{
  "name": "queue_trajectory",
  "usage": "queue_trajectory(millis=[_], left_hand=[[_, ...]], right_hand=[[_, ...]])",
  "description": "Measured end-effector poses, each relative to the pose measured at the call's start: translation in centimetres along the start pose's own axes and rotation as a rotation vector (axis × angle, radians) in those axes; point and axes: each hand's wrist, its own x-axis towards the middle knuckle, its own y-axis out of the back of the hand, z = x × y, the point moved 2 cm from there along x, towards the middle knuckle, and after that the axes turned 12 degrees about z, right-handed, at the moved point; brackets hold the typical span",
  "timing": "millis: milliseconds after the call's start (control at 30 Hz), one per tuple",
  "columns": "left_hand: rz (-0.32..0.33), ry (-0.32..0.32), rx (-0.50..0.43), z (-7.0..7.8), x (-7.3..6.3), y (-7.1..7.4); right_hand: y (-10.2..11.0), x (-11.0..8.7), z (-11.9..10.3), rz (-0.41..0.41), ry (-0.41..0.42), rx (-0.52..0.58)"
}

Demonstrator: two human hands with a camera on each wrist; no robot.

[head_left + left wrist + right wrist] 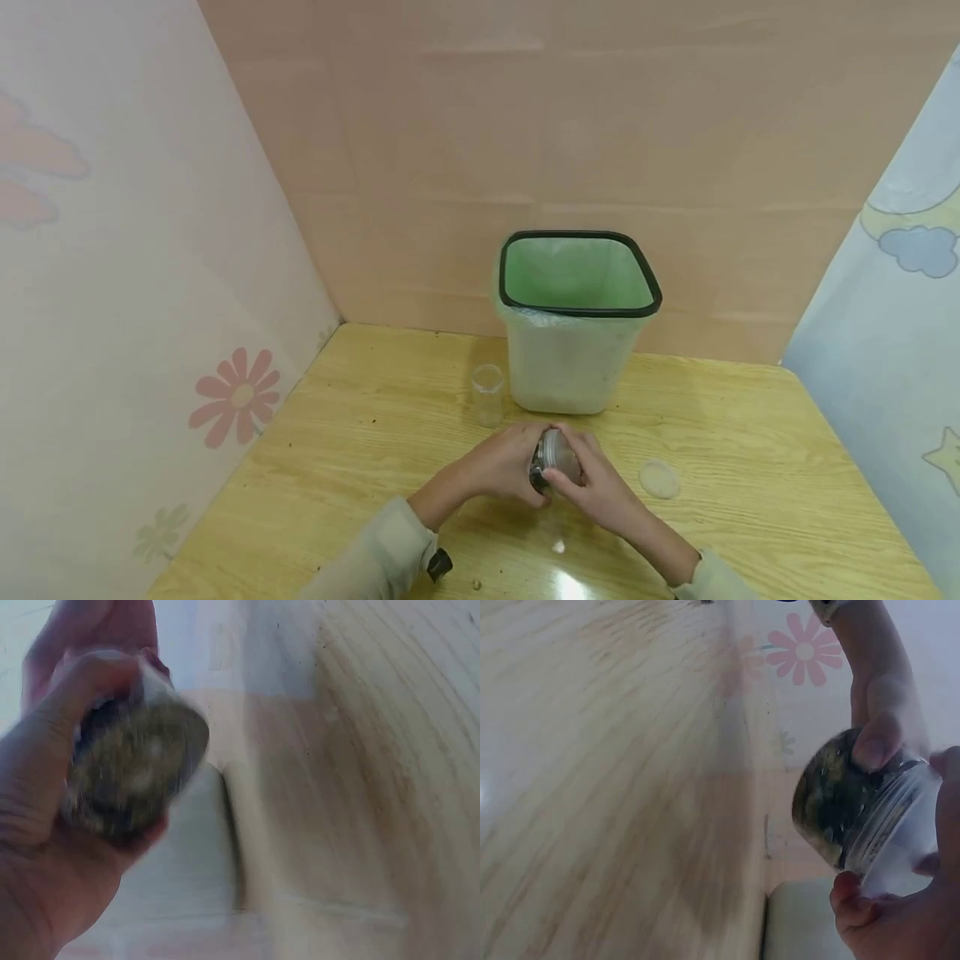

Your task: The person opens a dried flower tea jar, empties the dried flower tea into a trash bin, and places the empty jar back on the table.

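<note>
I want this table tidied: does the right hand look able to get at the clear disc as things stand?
Probably, but only after letting go: the right hand grips the jar, though the clear disc lies close to that hand with nothing visible between.

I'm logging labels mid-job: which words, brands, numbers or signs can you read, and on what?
None can be read.
Held jar: no lettering shows; it is motion-blurred in the left wrist view.
Clear cup, bin: no lettering seen.
Walls: pictures only, such as the pink flower and blue cloud.
</note>
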Motion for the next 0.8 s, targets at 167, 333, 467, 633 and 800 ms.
queue_trajectory(millis=[167,333,467,633,800], left_hand=[[-0.063,-0.013,-0.123,-0.3,0.2,0.5],[-0.114,-0.044,-0.152,-0.2,0.4,1.2],[-0.211,-0.008,-0.262,-0.7,-0.4,1.2],[-0.226,0.017,-0.306,-0.9,-0.8,1.4],[-0.168,0.006,-0.209,-0.7,-0.7,1.6]], right_hand=[[0.2,-0.2,-0.2,0.027,0.172,-0.068],[0.6,-0.2,-0.4,0.022,0.325,-0.146],[0.6,-0.5,-0.6,-0.050,0.503,-0.186],[0.9,-0.4,-0.9,-0.077,0.546,-0.203],[1.5,-0.2,-0.9,-0.092,0.433,-0.213]])
